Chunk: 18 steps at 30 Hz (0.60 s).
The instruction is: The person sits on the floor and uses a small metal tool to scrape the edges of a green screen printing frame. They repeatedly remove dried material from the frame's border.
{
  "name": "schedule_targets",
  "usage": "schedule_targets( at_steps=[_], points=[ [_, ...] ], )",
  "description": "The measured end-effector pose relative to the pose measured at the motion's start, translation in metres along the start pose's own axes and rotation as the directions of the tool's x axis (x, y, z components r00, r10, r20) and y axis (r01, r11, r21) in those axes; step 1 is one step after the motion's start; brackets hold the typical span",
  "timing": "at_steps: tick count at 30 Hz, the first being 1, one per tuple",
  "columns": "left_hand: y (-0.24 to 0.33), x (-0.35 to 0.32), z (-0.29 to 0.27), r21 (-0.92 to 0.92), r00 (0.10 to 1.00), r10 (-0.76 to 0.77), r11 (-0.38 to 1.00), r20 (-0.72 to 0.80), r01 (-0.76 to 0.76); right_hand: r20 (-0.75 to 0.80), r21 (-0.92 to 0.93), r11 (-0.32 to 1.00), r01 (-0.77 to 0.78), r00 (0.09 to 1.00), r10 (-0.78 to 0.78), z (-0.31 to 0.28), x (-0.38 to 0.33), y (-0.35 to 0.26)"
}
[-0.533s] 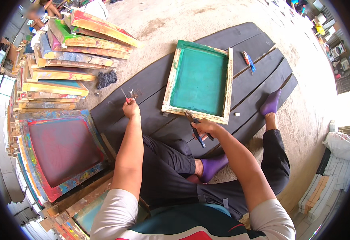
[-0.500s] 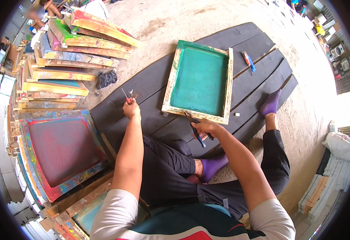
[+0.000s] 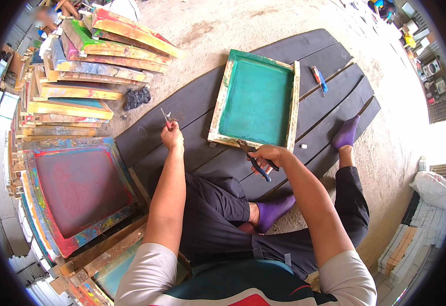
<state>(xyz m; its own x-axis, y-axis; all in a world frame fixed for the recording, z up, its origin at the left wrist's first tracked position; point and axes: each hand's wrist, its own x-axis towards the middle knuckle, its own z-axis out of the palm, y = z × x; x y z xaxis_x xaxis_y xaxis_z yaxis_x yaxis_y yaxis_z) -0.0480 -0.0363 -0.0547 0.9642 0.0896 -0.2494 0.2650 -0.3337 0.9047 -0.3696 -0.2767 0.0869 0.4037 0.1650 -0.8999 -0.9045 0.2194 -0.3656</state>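
Note:
A wooden screen-printing frame with green mesh (image 3: 257, 99) lies flat on dark boards (image 3: 182, 109) in front of me. My right hand (image 3: 266, 154) is closed around black-handled pliers (image 3: 256, 162) at the frame's near edge. Off to the left, my left hand (image 3: 172, 136) rests on the boards and grips a small red-handled tool (image 3: 165, 118), its tip pointing away from me. My legs in dark trousers and purple socks stretch over the boards.
A large frame with red mesh (image 3: 75, 191) lies at my left. Several paint-stained frames (image 3: 87, 66) are stacked behind it. A black rag (image 3: 137, 97) lies by the stack. A red and a blue tool (image 3: 319, 80) lie right of the green frame. Sandy ground surrounds the boards.

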Motion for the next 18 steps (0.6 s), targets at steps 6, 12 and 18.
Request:
schedule_targets(
  at_steps=[6,12,18],
  points=[
    [0.004,-0.006,0.004,0.003,1.0,0.014,1.0,0.017,-0.014,-0.176,-0.076,0.997,-0.001,0.984,-0.013,0.013,0.004,0.007],
    [0.022,-0.029,0.006,-0.016,0.999,-0.014,1.0,0.035,0.015,-0.459,-0.189,0.97,0.15,0.86,-0.222,0.053,0.009,0.026],
    [0.033,-0.038,0.005,0.043,1.0,0.001,0.999,0.028,-0.002,-0.637,-0.4,0.915,0.058,0.7,-0.323,0.066,0.031,0.038]
  ],
)
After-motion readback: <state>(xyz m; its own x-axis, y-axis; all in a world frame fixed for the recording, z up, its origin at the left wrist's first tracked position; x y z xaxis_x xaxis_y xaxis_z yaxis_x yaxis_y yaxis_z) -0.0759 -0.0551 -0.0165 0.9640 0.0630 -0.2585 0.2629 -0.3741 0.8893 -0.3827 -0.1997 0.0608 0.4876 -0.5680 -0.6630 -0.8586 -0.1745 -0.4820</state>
